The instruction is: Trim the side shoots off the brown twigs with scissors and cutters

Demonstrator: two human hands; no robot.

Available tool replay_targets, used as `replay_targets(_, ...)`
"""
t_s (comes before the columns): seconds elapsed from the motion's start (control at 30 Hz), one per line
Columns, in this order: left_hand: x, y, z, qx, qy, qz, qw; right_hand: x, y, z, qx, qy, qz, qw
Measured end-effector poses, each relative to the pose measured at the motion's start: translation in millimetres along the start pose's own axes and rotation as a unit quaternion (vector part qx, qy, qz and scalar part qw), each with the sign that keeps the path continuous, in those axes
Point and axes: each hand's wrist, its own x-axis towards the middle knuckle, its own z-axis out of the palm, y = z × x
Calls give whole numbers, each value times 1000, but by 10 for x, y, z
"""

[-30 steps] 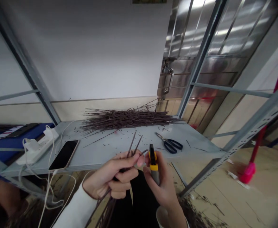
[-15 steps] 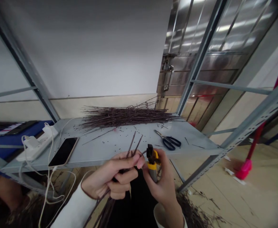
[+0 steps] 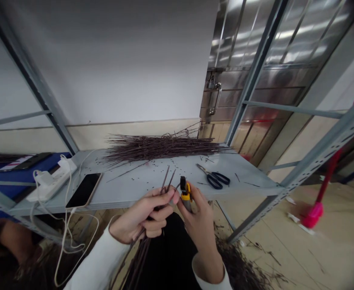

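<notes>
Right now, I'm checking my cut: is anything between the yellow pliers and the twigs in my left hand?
Nothing visible: the yellow pliers in the right hand sit right beside the dark twigs in the left hand.

Pliers (image 3: 186,194): smooth yellow-and-black plastic grip. Twigs (image 3: 161,148): rough, matt, dark wood. Shelf (image 3: 128,189): matt grey metal. Door (image 3: 234,40): glossy steel. Phone (image 3: 84,190): glossy black glass.
</notes>
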Motion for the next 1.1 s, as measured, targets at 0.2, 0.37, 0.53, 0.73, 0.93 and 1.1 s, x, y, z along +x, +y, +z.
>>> replay_targets(0.2,146,-121,-39,13,70,12,997,-67,219,193,9,25,82,996)
replay_targets(0.37,243,-241,-34,32,65,9,997,-133,385,328,81,36,131,987)
replay_targets(0.53,297,-317,-10,64,124,27,990,-153,411,404,136,-1,161,978)
replay_targets(0.73,294,-220,-161,157,155,34,975,-224,413,457,150,-69,193,967)
replay_targets(0.93,173,18,-343,310,154,16,938,-182,434,264,117,-154,178,965)
replay_targets(1.1,63,152,-394,361,94,-3,928,-31,336,-93,71,-258,151,952)
